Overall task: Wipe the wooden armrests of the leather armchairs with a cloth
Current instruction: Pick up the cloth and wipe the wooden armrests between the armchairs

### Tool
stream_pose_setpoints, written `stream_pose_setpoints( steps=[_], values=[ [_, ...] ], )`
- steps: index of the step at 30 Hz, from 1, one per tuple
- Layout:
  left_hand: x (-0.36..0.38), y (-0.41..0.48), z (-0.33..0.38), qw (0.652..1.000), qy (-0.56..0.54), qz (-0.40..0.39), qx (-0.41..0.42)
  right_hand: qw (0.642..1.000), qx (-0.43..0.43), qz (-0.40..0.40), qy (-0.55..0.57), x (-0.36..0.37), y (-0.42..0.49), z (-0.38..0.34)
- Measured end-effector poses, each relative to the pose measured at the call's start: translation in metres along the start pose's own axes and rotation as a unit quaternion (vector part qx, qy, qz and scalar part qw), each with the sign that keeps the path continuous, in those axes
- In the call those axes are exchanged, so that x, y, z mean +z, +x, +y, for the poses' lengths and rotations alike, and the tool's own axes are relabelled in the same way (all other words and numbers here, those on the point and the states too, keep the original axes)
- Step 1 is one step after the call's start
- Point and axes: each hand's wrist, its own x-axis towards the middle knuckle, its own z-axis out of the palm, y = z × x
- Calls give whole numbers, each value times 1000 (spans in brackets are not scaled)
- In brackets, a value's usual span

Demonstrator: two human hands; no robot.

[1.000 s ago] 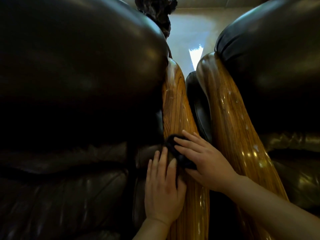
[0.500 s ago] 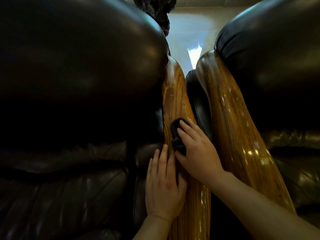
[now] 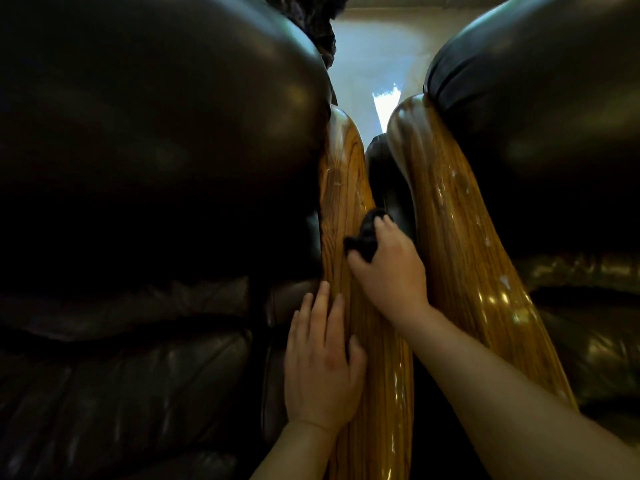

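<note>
**Cloth on the left chair's armrest**

Pale floor (image 3: 367, 64) shows between two dark leather armchairs. The black cloth (image 3: 363, 237) lies on the left wooden armrest (image 3: 341, 188), gripped by the right hand (image 3: 389, 265). The left hand (image 3: 320, 365) rests flat, fingers extended, lower on it. The right armrest (image 3: 457, 237) stands beside.

No text, label, brand, number or sign can be read anywhere in view.
</note>
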Motion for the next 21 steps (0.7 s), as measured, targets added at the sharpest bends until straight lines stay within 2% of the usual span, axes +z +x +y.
stream_pose_setpoints(
  steps=[2,4,6,8,13,15,17,19,21],
  values=[
    [0,1,0,1000,-2,4,-1,1000,3,-5,16,0,26,-13],
    [1,2,0,1000,0,6,3,991,-126,-25,-44,0,18,-9],
    [-1,1,0,1000,-3,12,5,960,-265,-64,-64,-6,-10,8],
    [-1,1,1,1000,-9,10,1,943,-313,-99,-54,-13,-18,21],
    [0,0,0,1000,-19,4,-8,962,-233,-86,-110,-5,35,-15],
    [1,1,-2,1000,-21,4,-10,947,-276,-123,-111,-7,36,-16],
    [1,2,-2,1000,-22,10,-2,928,-337,-148,-66,-18,19,6],
    [2,1,0,1000,-9,9,3,946,-305,-108,13,-24,-9,30],
    [2,0,3,1000,3,-2,2,975,-212,-35,55,-17,-28,37]
  ],
)
